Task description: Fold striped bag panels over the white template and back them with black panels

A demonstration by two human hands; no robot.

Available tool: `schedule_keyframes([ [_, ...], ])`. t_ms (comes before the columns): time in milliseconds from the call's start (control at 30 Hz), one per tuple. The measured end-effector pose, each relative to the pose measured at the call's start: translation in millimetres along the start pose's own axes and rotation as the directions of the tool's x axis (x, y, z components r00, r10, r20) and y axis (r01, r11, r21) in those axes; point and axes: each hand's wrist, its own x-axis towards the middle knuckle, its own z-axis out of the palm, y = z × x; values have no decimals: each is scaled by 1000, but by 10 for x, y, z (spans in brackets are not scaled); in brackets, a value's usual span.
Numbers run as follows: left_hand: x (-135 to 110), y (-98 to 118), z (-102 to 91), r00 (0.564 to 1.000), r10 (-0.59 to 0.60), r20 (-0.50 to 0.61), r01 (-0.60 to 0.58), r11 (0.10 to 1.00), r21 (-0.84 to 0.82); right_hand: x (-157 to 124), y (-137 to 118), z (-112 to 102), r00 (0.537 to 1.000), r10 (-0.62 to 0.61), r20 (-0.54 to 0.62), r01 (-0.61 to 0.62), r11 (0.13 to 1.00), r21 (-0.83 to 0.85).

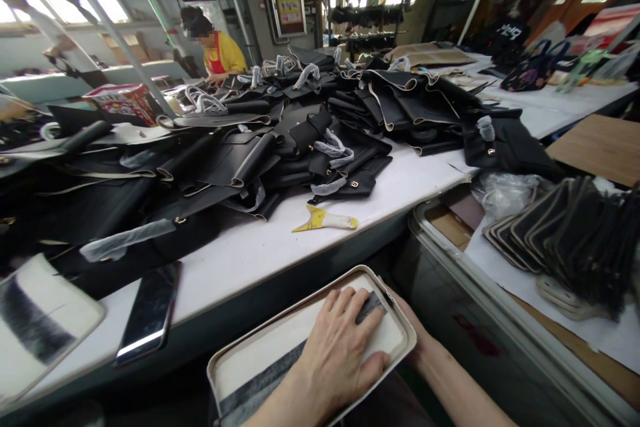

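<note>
Cream panel [295,330]: left hand [340,347] is pressing flat, grip open; right hand [417,341] is reaching under the edge, grip hidden, can't tell.

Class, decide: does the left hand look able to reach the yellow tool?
Probably yes: the left hand lies flat on the cream panel and only bare table lies before the yellow tool.
</note>
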Motion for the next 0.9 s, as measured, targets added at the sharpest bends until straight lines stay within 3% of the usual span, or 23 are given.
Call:
schedule_keyframes([
  [67,17,1,-32,1000,6,-11,-6,1000,6,-81,25,-28,982,164,95,-182,956,232],
  [133,38,-4,-64,1000,14,-10,-14,1000,19,-177,54,-74,979,193,59,-201,911,360],
  [267,77,-1,-108,998,52,36,-53,997,47,-312,149,-164,984,43,-172,-37,999,34],
  [467,92,51,-45,996,72,47,-77,991,113,-391,236,-145,945,-141,-296,36,942,-333],
  [733,160,-12,-101,993,88,75,-90,996,29,-411,33,-24,916,-277,-289,110,868,-485],
  [900,141,33,-23,988,122,91,-132,984,123,-376,3,3,905,-326,-274,132,826,-548],
])
